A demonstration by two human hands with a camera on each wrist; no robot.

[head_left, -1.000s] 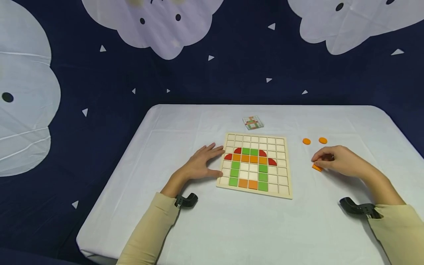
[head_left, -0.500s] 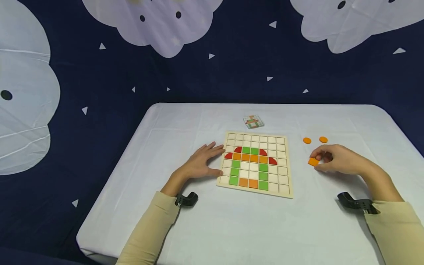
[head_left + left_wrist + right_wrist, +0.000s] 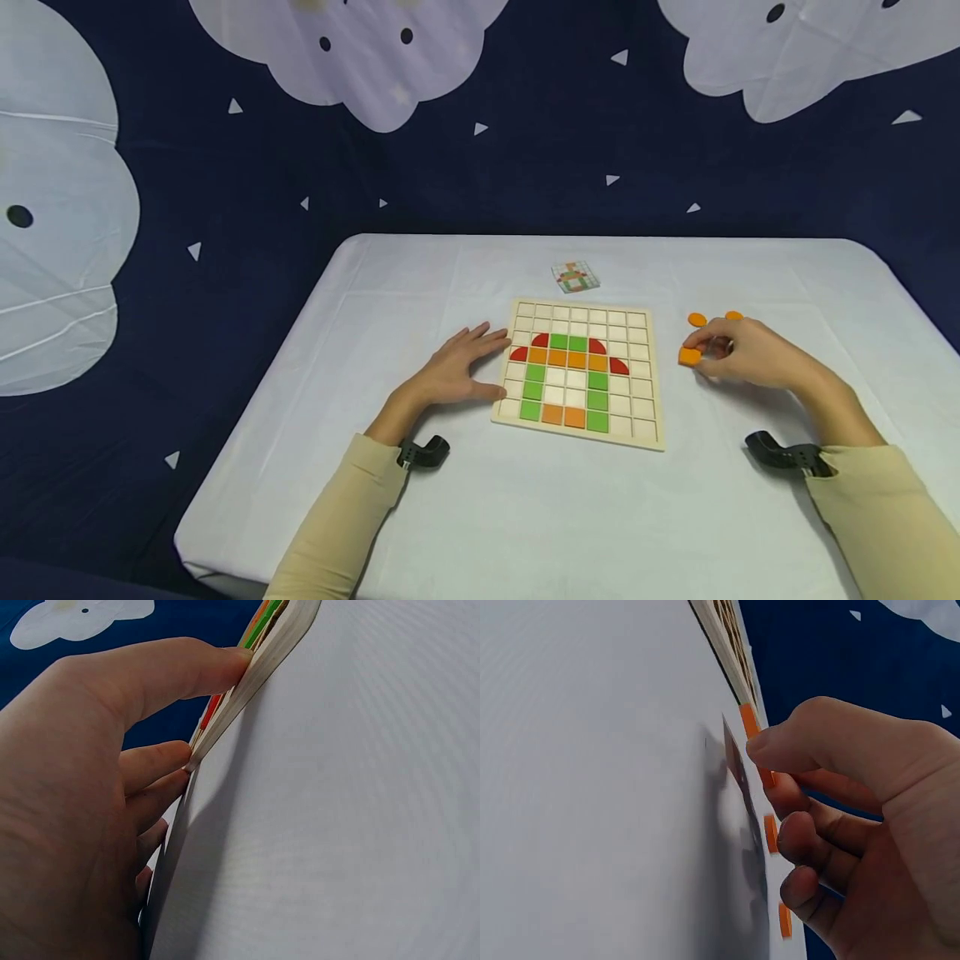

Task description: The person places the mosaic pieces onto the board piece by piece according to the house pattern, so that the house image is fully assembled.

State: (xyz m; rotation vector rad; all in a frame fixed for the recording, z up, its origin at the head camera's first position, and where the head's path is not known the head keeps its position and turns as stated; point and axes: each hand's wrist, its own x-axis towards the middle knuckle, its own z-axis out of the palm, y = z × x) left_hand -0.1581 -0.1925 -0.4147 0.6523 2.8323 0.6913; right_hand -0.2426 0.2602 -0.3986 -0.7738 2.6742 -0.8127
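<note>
My right hand (image 3: pixel 757 354) pinches an orange square tile (image 3: pixel 689 357) between thumb and forefinger, to the right of the wooden grid board (image 3: pixel 632 444). In the right wrist view the tile (image 3: pixel 748 718) is held above the white table, its shadow below. My left hand (image 3: pixel 448 373) rests at the board's left edge with fingers spread; in the left wrist view, thumb (image 3: pixel 225 669) and forefinger touch the rim. Red quarter-round, green and orange tiles fill some board cells in an arch-like pattern, with an orange row (image 3: pixel 566 358) across it.
Two orange round pieces lie on the table beyond my right hand: one disc (image 3: pixel 697 320) in full view, the other disc (image 3: pixel 734 316) partly covered by the hand. A small pattern card (image 3: pixel 575 277) lies behind the board. A dark blue cloud-print cloth (image 3: pixel 540 183) hangs behind the table.
My right hand has picked up the orange square tile from the table and moved it left and slightly away, toward the board. The left hand stays at the board's edge.
</note>
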